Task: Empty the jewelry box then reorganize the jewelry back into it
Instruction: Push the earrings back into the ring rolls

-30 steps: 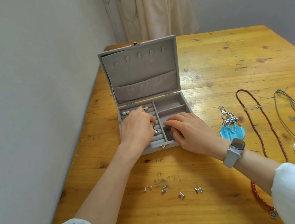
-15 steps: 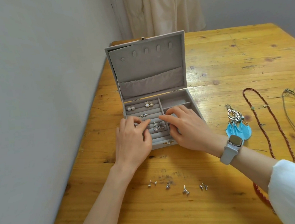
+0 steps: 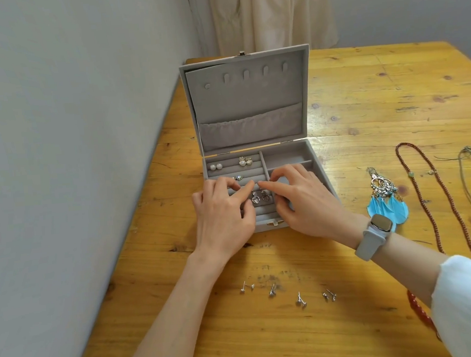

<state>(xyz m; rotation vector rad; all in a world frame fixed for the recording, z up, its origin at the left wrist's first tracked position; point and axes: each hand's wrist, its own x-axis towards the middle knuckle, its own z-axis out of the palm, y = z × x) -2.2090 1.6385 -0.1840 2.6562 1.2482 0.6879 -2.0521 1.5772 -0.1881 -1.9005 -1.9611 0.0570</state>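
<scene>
Both of your hands have drawn together since a second ago, when they lay flat over the box's front rows; the fingertips now nearly meet above the ring rolls.

Head view: the jewelry box (image 3: pixel 252 115) stands open at the worktop's left edge, lid upright. Your left hand (image 3: pixel 221 216) and right hand (image 3: pixel 303 201) hover over its left compartment, forefingers and thumbs pinched narrow beside a pair of dangling silver earrings (image 3: pixel 259 197) seated in a roll. Whether either grip actually holds anything, I cannot tell. Pearl studs (image 3: pixel 216 167) and gold earrings (image 3: pixel 245 161) already sit in the back row. Small stud earrings (image 3: pixel 288 294) lie loose near the front edge; blue feather earrings (image 3: pixel 385 197) and a red bead necklace (image 3: pixel 427 197) wait toward the right edge.

You seem to be partway through refilling. Next, likely, release and reach for a loose stud, which needs a fine pinch.
</scene>
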